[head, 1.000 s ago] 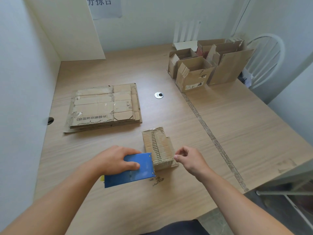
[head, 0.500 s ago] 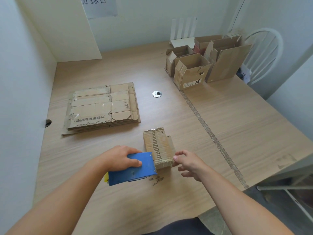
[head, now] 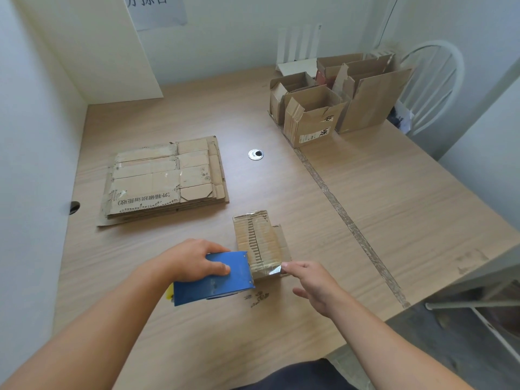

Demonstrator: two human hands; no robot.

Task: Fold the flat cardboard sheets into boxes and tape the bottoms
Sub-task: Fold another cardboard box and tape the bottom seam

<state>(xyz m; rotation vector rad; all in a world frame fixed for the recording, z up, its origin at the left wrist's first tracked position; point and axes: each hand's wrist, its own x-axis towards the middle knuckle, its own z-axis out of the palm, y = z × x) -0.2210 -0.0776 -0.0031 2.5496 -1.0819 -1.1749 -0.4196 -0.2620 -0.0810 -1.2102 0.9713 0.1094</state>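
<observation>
Since a moment ago the right hand [head: 312,285] has closed in on the near right corner of the small cardboard box [head: 260,243]. A shiny strip of clear tape [head: 267,271] now shows across the box's near end.

From the head view, the box sits on the table [head: 394,206], near the front edge, with its ridged taped face turned up. The left hand [head: 197,260] curls around the blue tape dispenser [head: 213,280], which touches the box's near left side. The right hand's fingertips [head: 284,266] rest on the free end of the tape, with the thumb held apart below them.

Further back on the left lies a stack of flat cardboard sheets [head: 166,178]. Folded boxes [head: 312,116] stand open at the far right, beside a white chair [head: 433,80].
</observation>
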